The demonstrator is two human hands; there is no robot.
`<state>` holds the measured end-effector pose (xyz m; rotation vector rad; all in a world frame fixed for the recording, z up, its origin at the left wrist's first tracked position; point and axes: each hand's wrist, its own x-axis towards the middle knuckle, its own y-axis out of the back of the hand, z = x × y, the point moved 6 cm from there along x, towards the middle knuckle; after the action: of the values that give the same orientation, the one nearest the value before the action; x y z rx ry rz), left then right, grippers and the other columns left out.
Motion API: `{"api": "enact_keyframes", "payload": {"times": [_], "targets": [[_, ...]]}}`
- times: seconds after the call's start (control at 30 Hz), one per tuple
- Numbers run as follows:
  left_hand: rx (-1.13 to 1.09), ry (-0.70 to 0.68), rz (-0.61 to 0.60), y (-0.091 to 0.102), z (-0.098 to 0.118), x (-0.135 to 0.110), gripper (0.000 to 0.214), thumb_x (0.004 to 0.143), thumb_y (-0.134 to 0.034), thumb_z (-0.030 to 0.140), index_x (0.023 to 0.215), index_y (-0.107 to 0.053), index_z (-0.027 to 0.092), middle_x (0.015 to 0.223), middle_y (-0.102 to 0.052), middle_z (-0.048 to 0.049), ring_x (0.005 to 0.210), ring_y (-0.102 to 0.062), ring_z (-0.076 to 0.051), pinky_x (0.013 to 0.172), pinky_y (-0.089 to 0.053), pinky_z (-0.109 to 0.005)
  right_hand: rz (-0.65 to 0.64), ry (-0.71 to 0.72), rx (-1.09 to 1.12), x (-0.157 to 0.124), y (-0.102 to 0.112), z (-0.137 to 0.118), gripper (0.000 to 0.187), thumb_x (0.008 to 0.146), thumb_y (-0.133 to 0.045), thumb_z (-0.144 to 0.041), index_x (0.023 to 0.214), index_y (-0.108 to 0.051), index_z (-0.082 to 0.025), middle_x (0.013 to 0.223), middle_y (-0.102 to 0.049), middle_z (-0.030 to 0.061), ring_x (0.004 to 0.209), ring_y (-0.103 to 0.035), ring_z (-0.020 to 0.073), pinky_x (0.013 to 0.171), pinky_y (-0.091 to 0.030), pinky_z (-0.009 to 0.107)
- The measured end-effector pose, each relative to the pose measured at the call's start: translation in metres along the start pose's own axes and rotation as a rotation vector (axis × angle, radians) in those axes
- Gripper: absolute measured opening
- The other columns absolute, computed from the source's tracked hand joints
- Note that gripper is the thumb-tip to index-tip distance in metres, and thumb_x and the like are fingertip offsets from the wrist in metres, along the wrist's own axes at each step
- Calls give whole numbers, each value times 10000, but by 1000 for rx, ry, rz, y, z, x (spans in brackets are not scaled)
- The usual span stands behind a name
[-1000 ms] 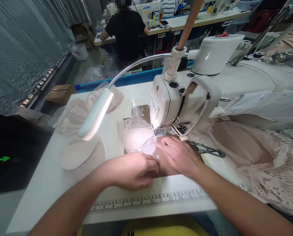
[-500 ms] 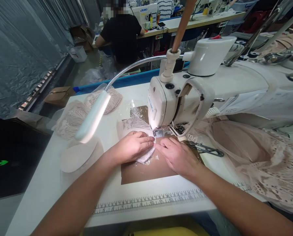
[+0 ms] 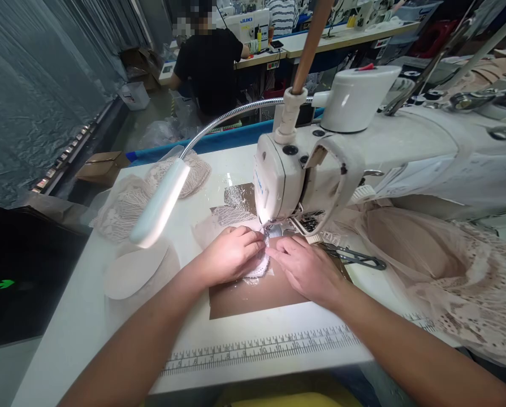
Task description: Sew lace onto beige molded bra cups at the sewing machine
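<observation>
A pale pink lace piece (image 3: 258,268) lies under the needle end of a white sewing machine (image 3: 273,183), over a brown sheet (image 3: 253,299) on the table. My left hand (image 3: 234,253) presses on it from the left, fingers together and closed on its edge. From the right, my right hand (image 3: 306,265) has curled fingers, and its fingertips pinch the same edge just in front of the presser foot. Part of the lace is hidden beneath my left hand. Black thread snips (image 3: 354,257) lie beyond my right hand, partly behind it.
A lamp (image 3: 161,203) on a bendable neck hangs over the left side. Lace cups (image 3: 125,209) and smooth pale cups (image 3: 134,271) lie on the left. Sheer lace fabric (image 3: 448,277) is heaped at right. A ruler strip (image 3: 253,351) runs along the front. A person (image 3: 208,68) sits at another machine.
The lace piece has turned and shifted under the needle; its back part spreads further left and less shows in front of my left hand. Both hands stay almost in place.
</observation>
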<state>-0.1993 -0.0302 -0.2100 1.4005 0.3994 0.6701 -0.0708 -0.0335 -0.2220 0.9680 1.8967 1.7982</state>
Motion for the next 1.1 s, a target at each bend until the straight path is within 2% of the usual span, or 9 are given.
{"api": "enact_keyframes", "payload": {"times": [0.23, 0.5, 0.73, 0.9, 1.1], "targets": [[3, -46, -14, -1, -1, -2, 277, 968, -387, 254, 1114, -595, 144, 1295, -569, -87, 1058, -525, -219, 886, -447, -354, -39, 37, 66, -1, 0, -1, 340, 822, -436, -46, 1015, -678, -186, 850, -579, 50, 746, -443, 161, 657, -314, 269], [-1, -37, -6, -2, -2, -1, 339, 973, -390, 295, 1221, -570, 150, 1235, -602, -106, 1049, -535, -216, 895, -449, -359, -40, 35, 72, -2, -2, 0, 358, 822, -434, -31, 1033, -673, -194, 830, -567, 40, 756, -432, 163, 659, -299, 269], [-17, -54, 12, -1, -2, -2, 352, 965, -402, 296, 1188, -610, 120, 1248, -614, -115, 1007, -546, -227, 844, -475, -360, -7, 41, 69, -1, 0, -2, 339, 828, -429, -33, 1007, -673, -185, 805, -558, 34, 723, -413, 157, 645, -287, 269], [-40, -4, 44, 1, -1, -2, 349, 952, -424, 319, 1186, -616, 147, 1241, -620, -114, 1004, -556, -231, 828, -481, -377, 7, 21, 67, -2, -3, 0, 328, 842, -422, -40, 980, -683, -181, 788, -544, 33, 721, -415, 152, 629, -271, 273], [14, 70, 1, -3, 5, -1, 370, 964, -376, 302, 1219, -587, 136, 1292, -589, -94, 999, -538, -244, 835, -465, -403, 0, 0, 52, -3, 0, 3, 298, 872, -427, -79, 975, -687, -183, 782, -551, 33, 709, -418, 147, 602, -256, 279]]}}
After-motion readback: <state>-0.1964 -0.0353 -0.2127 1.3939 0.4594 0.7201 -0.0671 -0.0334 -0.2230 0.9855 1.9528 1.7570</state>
